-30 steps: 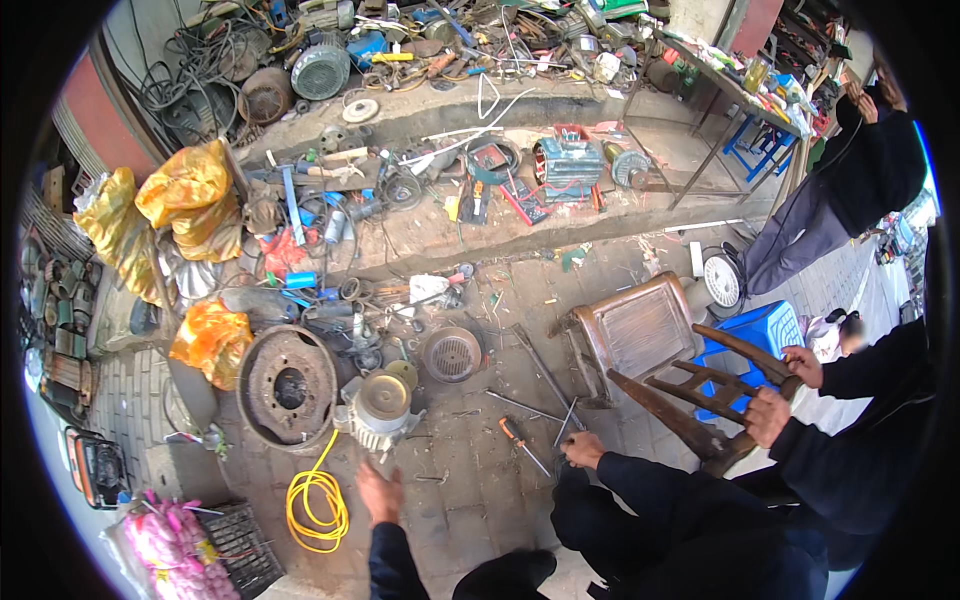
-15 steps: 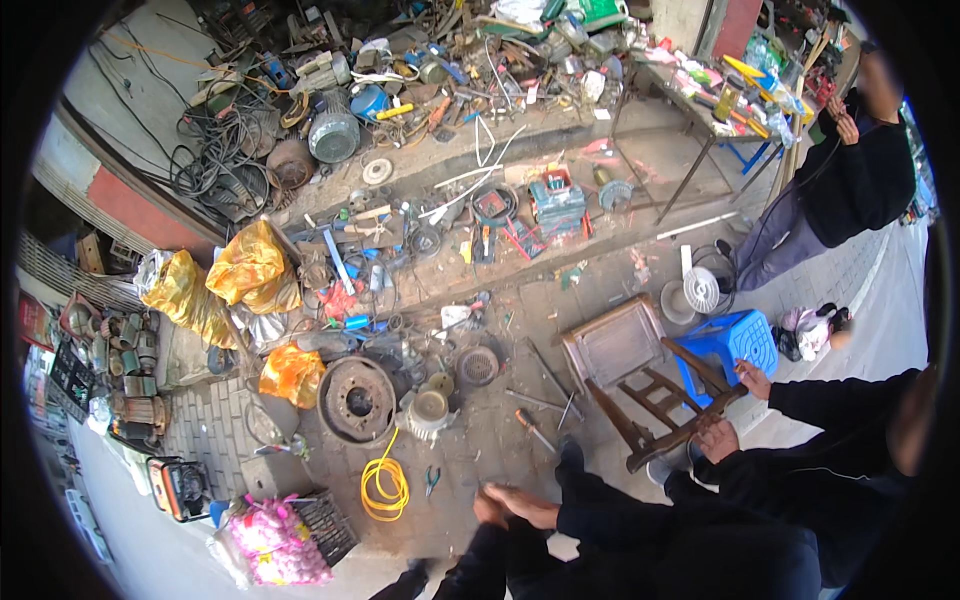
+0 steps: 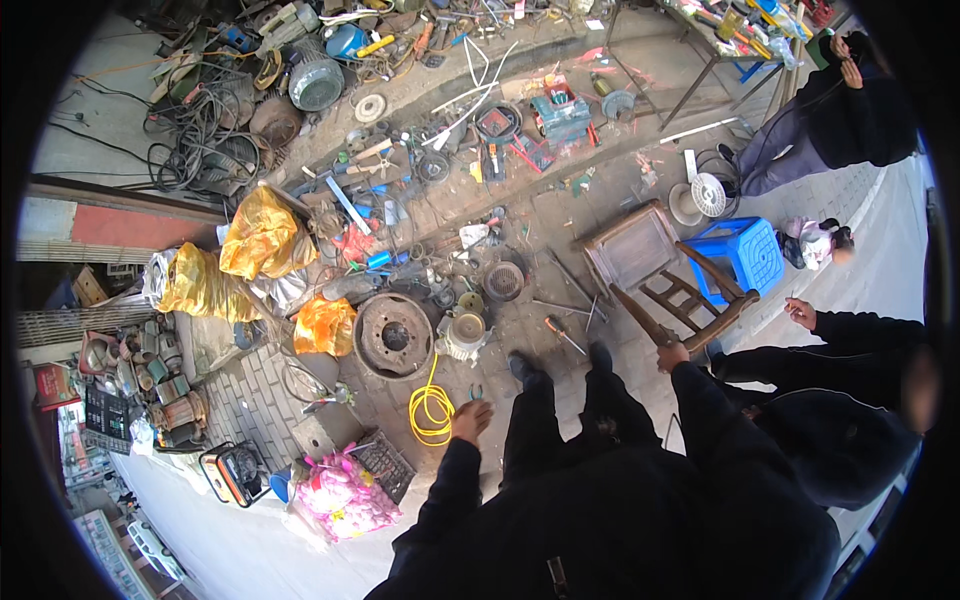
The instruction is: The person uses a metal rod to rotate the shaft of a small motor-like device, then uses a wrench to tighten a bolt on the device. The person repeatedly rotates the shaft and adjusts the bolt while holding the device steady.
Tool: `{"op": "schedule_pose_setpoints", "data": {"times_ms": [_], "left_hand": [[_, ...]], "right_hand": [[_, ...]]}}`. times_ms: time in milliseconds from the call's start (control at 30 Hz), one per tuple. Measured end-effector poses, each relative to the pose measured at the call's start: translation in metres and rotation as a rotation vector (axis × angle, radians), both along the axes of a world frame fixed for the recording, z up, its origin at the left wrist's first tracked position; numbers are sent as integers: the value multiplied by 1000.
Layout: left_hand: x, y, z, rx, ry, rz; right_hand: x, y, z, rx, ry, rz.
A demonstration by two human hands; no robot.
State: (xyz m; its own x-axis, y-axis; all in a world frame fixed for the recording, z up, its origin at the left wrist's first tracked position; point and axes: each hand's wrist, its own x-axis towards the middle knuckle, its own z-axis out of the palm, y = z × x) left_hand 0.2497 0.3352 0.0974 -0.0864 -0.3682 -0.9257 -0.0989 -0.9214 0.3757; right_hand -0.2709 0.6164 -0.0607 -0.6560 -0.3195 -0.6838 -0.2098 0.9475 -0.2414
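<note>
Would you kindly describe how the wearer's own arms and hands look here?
The left hand and the right hand are bare, with no gloves visible. The left sleeve and right sleeve are long, black or very dark, and look plain. Any rings or fine stitching are too small to tell.

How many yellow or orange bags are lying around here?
3: a bulky yellow bag, a second yellow bag left of it, and an orange bag beside the rusty wheel. Clutter may hide more.
</note>
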Motion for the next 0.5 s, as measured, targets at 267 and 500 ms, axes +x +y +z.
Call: {"op": "schedule_pose_setpoints", "data": {"times_ms": [267,500], "left_hand": [[86,-100,-32,-98,-132,140],[-43,-216,-34,-303,-15,18]], "right_hand": [[-33,-70,41,29,-108,-95],[-119,-225,54,-81,-27,508]]}}
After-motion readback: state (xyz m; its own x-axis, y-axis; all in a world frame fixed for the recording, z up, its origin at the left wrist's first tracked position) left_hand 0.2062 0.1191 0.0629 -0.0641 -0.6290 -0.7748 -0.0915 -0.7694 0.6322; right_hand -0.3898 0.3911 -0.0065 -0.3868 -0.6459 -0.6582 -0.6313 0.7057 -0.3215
